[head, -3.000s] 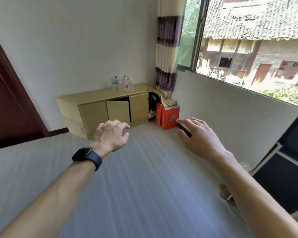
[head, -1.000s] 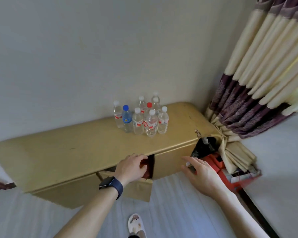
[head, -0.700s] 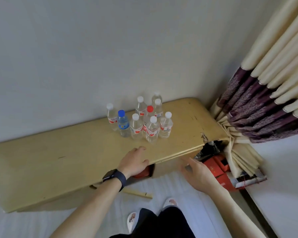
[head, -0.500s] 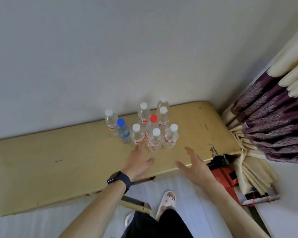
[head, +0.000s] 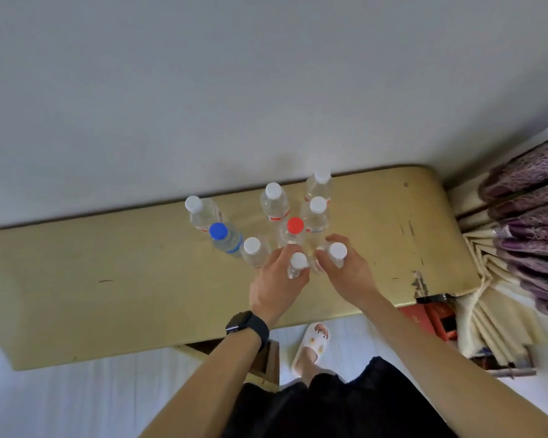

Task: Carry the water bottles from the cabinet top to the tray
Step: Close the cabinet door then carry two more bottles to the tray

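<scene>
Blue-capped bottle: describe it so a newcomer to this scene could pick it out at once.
On the long yellow cabinet top against the wall, a cluster of clear water bottles stands. The blue-capped bottle is on the cluster's left side. It alone has a blue cap; the others are white or red.

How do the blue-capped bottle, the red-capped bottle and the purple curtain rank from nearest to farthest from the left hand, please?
1. Red-capped bottle, just beyond the left hand's fingertips.
2. Blue-capped bottle, off to the left.
3. Purple curtain, far right, past the cabinet end.
</scene>
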